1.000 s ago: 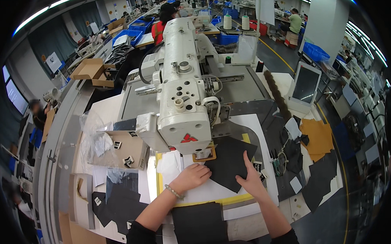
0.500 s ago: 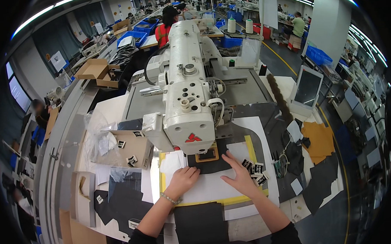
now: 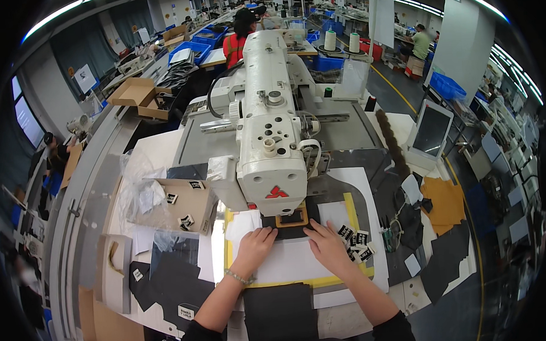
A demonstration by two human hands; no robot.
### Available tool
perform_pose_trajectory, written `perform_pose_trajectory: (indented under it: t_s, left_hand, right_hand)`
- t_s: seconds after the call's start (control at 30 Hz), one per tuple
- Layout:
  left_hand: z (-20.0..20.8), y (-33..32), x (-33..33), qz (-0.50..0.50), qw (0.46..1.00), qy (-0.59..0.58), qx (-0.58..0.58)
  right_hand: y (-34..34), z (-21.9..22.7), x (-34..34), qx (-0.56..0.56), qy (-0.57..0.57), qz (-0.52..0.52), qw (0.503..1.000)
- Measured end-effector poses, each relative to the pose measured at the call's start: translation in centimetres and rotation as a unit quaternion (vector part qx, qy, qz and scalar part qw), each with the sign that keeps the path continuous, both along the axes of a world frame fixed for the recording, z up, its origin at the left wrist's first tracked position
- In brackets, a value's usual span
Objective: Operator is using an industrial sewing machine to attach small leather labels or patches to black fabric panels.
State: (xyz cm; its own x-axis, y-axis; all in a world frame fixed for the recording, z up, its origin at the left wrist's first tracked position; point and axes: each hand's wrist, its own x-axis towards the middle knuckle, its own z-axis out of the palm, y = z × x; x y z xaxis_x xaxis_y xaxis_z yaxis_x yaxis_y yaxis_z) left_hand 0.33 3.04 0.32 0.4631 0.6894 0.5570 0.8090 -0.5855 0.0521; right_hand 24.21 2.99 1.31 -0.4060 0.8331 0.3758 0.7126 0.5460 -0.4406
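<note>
A large white sewing machine (image 3: 271,164) stands before me. Under its head, a yellow rectangular clamp frame (image 3: 293,218) sits over a dark fabric piece (image 3: 292,232); the needle area is hidden by the head. My left hand (image 3: 256,250) lies with outstretched fingers at the near left edge of that piece. On its near right edge rest the fingertips of my right hand (image 3: 327,245), fingers extended and thumb apart. Neither hand grips anything. Several small black-and-white labels (image 3: 358,244) lie just right of my right hand.
A second dark fabric piece (image 3: 280,314) lies at the near edge. Left stands a cardboard box (image 3: 196,212) with labels inside, beside crumpled plastic. On the right are small snips (image 3: 388,238), orange-yellow sheets (image 3: 444,203) and a screen (image 3: 431,127). A person in red (image 3: 235,48) sits beyond.
My right hand has shifted left and toward me, from the fabric piece's right side to its near right edge. My left hand stays by the near left edge. The camera view has shifted slightly.
</note>
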Motion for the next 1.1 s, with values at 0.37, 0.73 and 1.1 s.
perform_pose_trajectory:
  t_s: [0.37,0.73,1.1]
  left_hand:
    - [1.3,-2.6,-1.0,0.082,0.988,-0.062,-0.118]
    - [1.1,-2.9,-0.6,0.108,0.983,-0.061,-0.136]
    - [1.4,-2.9,-0.7,0.114,0.981,-0.070,-0.143]
  right_hand:
    - [-1.1,0.1,0.4,-0.004,-0.023,-0.023,0.999]
    - [-1.5,0.1,0.5,-0.008,-0.002,-0.018,1.000]
    - [-1.8,0.7,0.3,0.008,-0.030,-0.044,0.999]
